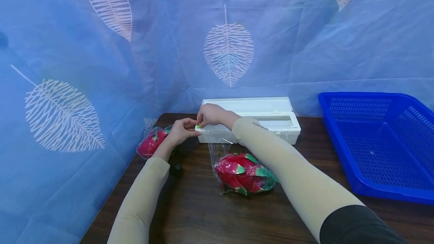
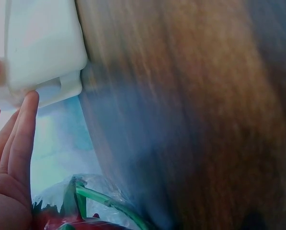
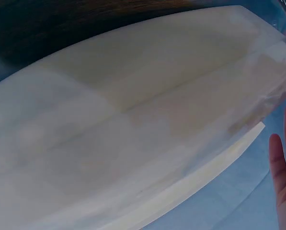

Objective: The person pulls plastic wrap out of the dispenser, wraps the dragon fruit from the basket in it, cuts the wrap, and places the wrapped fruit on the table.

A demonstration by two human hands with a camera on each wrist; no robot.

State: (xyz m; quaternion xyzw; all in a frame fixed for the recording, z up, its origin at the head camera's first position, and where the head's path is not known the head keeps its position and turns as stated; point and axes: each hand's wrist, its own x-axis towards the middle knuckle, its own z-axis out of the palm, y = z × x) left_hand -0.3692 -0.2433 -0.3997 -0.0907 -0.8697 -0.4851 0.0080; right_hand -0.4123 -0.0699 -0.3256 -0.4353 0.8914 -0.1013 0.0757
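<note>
A white cling film dispenser (image 1: 220, 135) lies along the back of the table with its lid raised. At its left end, my right hand (image 1: 213, 115) pinches a small yellow-green slider (image 1: 198, 126). The left hand (image 1: 181, 131) grips the same end, thumb at the front face and forefinger near the top corner; its other fingers extend along the end wall in the left wrist view. Clear film (image 1: 217, 151) hangs from the dispenser's front down to a red dragon fruit (image 1: 245, 172) wrapped in film. Another wrapped dragon fruit (image 1: 152, 144) lies partly behind the left hand.
An open blue plastic basket (image 1: 356, 178) stands on the right of the dark wooden table (image 1: 210, 217). Blue cloth (image 1: 169, 48) with white leaf prints hangs behind and along the left edge. A small dark object (image 1: 175, 169) lies beside the left wrist.
</note>
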